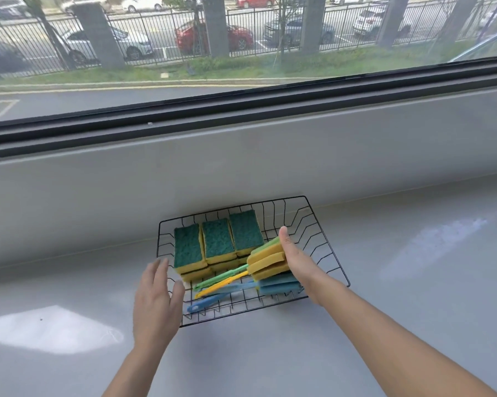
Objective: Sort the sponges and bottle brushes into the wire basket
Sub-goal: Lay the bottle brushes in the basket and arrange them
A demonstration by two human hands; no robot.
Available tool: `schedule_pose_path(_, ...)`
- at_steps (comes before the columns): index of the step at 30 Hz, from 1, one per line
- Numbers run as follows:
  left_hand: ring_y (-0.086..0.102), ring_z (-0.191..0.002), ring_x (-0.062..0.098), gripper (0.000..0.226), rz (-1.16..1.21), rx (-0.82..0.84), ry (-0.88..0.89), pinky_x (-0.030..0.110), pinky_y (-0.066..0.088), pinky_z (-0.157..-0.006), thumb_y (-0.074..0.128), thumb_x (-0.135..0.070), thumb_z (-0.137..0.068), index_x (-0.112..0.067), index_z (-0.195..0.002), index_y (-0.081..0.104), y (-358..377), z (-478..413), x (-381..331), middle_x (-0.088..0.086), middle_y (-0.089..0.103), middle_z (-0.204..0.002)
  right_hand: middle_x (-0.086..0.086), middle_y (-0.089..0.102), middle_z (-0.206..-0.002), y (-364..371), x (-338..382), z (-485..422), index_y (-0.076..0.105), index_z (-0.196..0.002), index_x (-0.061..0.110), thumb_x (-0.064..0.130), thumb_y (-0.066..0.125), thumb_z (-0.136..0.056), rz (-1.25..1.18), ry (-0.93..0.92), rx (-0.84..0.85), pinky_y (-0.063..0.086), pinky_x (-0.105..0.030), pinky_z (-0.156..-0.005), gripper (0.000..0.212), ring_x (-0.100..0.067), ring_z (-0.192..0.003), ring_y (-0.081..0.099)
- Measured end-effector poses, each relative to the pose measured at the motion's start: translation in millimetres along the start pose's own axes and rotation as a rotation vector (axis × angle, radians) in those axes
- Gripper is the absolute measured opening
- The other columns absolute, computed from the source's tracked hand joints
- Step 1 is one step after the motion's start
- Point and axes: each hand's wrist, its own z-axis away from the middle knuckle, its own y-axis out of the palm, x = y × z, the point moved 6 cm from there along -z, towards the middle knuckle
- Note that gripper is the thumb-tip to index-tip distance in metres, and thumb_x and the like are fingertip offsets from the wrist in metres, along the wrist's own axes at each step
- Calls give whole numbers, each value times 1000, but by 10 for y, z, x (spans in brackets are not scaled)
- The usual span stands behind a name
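Note:
A black wire basket [321, 242] sits on the grey counter against the wall. Inside it, green-topped yellow sponges [217, 242] stand in a row of three stacks at the back left. Several bottle brushes [267, 263] with yellow, green and blue sponge heads lie at the right, and their handles [221, 285] point toward the front left. My right hand [297, 259] rests flat against the right side of the brush heads, thumb up. My left hand [155, 299] hovers open and blurred over the basket's front left corner, holding nothing.
The grey counter [384, 296] runs wide to both sides of the basket, with bright sun patches on it. A low grey wall and a black window frame [241, 110] rise right behind the basket. Outside are a fence, a road and parked cars.

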Motion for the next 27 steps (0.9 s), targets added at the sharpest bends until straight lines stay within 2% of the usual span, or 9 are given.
schedule_pose_path(2, 29, -143, 20, 54, 53, 64, -89, 41, 31, -113, 46, -26, -99, -19, -151, 30, 66, 14, 64, 2, 30, -157, -3, 56, -135, 7, 5, 5, 42, -142, 28, 97, 24, -68, 8, 16, 6, 34, -49, -116, 103, -23, -127, 52)
schedule_pose_path(4, 23, -146, 19, 56, 89, 78, -135, 40, 26, -115, 43, -28, -100, -20, -153, 24, 78, 9, 95, 1, 26, -160, -4, 56, -136, 1, 4, -1, 43, -141, 27, 97, 25, -68, 16, 24, 3, 35, -51, -116, 102, -24, -127, 52)
schedule_pose_path(16, 26, -144, 19, 54, 136, 84, -138, 39, 27, -114, 41, -27, -101, -20, -153, 25, 6, 23, 42, 2, 28, -159, -3, 60, -130, 23, 26, 11, 46, -138, 28, 101, 22, -62, 88, 10, 45, 35, -50, -116, 108, -22, -124, 55)
schedule_pose_path(20, 30, -142, 20, 53, 152, 76, -141, 39, 30, -113, 44, -24, -100, -19, -151, 29, -5, 12, 38, 3, 31, -157, -4, 60, -130, 26, 26, 15, 45, -138, 26, 99, 20, -65, 110, 4, 41, 36, -51, -115, 106, -24, -124, 55)
schedule_pose_path(23, 44, -125, 22, 46, 138, -28, -89, 36, 40, -98, 54, -11, -92, -15, -137, 49, -131, 16, 40, 6, 49, -139, -5, 58, -133, 13, 28, 17, 45, -139, 27, 97, 20, -67, 97, 0, 34, 35, -52, -116, 104, -25, -126, 54)
schedule_pose_path(25, 51, -101, 23, 28, 8, -154, 81, 36, 45, -84, 56, -9, -85, -16, -112, 65, -255, 41, -41, 3, 64, -109, -4, 59, -133, -28, 36, 18, 48, -138, 27, 96, 19, -68, 71, -22, 16, 34, -50, -116, 102, -24, -126, 54)
schedule_pose_path(26, 52, -90, 22, 21, -87, -165, 159, 37, 47, -76, 54, -14, -83, -18, -98, 69, -273, 60, -90, -1, 67, -94, -3, 60, -132, -45, 38, 18, 51, -136, 28, 95, 18, -68, 58, -35, 7, 34, -48, -115, 101, -22, -126, 54)
schedule_pose_path(27, 53, -82, 21, 20, -192, -103, 205, 37, 48, -69, 50, -17, -82, -19, -86, 70, -235, 62, -136, -4, 68, -82, -2, 61, -131, -53, 35, 20, 53, -134, 29, 94, 18, -69, 48, -45, 0, 34, -46, -115, 98, -21, -125, 54)
